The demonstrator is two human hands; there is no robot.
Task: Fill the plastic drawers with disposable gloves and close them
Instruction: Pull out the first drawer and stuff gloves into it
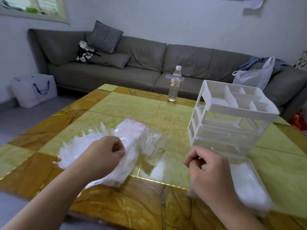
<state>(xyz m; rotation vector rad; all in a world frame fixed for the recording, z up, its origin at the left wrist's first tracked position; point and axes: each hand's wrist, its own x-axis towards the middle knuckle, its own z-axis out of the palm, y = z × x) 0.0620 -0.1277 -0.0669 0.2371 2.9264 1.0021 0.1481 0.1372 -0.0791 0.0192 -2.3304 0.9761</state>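
A white plastic drawer unit (232, 117) stands on the table at the right, its top tray split into compartments. Its bottom drawer (249, 181) is pulled out toward me and holds clear disposable gloves. A heap of clear gloves (78, 150) spills from a zip bag (137, 135) at centre left. My left hand (103, 156) lies on the heap and pinches glove film between thumb and fingers. My right hand (209, 171) hovers by the open drawer's left edge with fingers curled, pinching a thin piece of glove film.
A water bottle (174, 83) stands at the table's far edge. The yellow-green tiled table (126, 107) is glossy. Behind it runs a grey sofa (141, 63) with cushions and a plastic bag (254, 75). A white shopping bag (34, 90) sits on the floor at left.
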